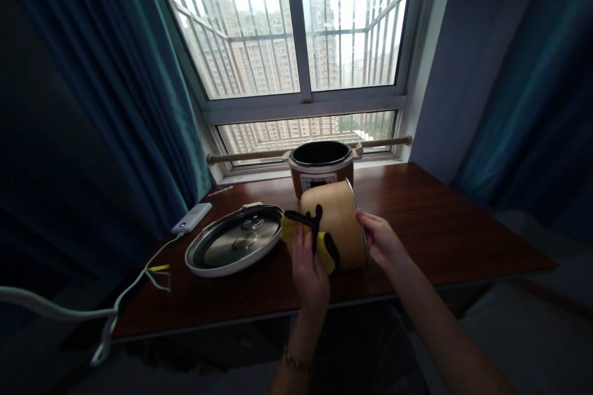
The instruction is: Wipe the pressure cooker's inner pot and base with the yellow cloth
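Tipped on its side, a golden inner pot (340, 213) shows its outer wall, with its metal rim facing right. My right hand (377, 237) grips that rim, fingers closed on it. A yellow cloth with black edging (330, 253) lies against the pot's wall, and my left hand (309, 265) presses it there with the fingers closed over it. Just behind the pot stands the rice cooker body (321, 171), its top uncovered and its inside dark. Left of my left hand, the round cooker lid (238, 241) rests with its metal inner side up.
Everything stands on a dark red-brown wooden table (430, 216) below a barred window (306, 31). A white power strip (192, 217) sits at the left edge, its white cable (118, 302) hanging over the side. Blue curtains (139, 62) flank the window.
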The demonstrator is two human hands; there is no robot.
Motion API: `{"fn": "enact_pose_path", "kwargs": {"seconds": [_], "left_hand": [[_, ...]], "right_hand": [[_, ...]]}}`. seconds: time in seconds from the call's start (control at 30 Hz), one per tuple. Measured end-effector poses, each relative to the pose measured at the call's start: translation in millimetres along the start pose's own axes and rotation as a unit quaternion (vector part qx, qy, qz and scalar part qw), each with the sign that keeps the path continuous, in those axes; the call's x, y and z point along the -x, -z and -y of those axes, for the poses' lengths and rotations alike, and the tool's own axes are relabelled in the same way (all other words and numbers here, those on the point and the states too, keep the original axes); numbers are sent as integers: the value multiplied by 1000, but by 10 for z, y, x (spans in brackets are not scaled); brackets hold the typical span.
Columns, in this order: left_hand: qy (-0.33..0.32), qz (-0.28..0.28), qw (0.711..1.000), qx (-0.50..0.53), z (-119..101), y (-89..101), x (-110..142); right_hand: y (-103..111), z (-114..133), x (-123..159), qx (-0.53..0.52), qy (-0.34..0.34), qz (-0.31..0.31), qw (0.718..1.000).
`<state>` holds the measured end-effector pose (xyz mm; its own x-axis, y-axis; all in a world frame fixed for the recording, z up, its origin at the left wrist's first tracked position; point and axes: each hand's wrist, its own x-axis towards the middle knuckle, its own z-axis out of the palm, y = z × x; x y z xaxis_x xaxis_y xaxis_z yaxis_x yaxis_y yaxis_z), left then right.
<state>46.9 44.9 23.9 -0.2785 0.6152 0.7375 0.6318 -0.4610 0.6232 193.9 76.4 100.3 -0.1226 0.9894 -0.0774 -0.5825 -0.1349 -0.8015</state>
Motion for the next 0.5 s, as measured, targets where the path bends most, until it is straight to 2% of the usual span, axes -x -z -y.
{"fn": "enact_pose_path", "kwargs": {"seconds": [0.13,0.27,0.37,0.5], "left_hand": [[-96,67,988,-106,-184,-107,-185],[-151,132,969,-142,-381,-226,-182],[-173,132,962,-165,-414,-273,-101],[-242,109,944,-196,-307,-270,30]], "right_hand": [[-11,22,-83,-15,-12,-1,1000],[-7,34,-110,-9,4,-1,1000],[21,48,-115,9,3,-2,1000],[53,62,-113,10,0,2,1000]]}}
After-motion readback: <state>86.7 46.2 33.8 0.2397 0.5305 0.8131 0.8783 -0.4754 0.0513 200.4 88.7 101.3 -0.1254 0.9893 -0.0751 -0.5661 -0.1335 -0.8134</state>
